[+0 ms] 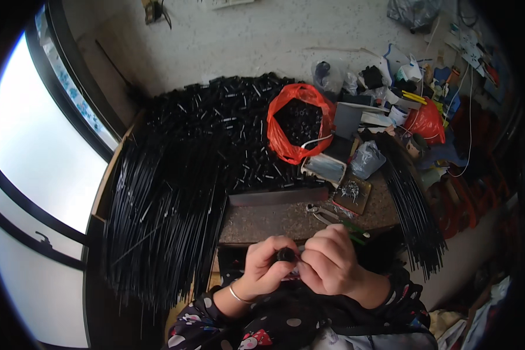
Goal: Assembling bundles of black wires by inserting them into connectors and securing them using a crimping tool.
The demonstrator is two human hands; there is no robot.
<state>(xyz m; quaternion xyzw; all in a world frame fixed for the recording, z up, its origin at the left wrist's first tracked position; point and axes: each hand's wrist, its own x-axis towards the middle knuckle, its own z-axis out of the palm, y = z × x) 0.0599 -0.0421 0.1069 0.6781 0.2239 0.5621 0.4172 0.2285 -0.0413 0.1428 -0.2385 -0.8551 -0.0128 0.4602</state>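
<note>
Close in front of my body, both hands meet just off the near edge of the workbench (262,224). My left hand (262,271) is closed, thumb and forefinger wrapped round a small black cylindrical part (286,255) seen end-on. Right beside it, my right hand (335,262) is curled with fingers pressed together; what it pinches is hidden. A pair of pliers (321,213) lies on the bench just beyond my right hand, near a green-handled tool (356,227). A small tray of metal bits (351,190) sits behind the pliers.
Small black parts (216,111) are heaped across the back of the bench. Long thin black rods hang over the edge in a left bundle (163,216) and a right bundle (411,204). An open red plastic bag (274,137) holds black pieces. Clutter and another red bag (427,119) crowd the right.
</note>
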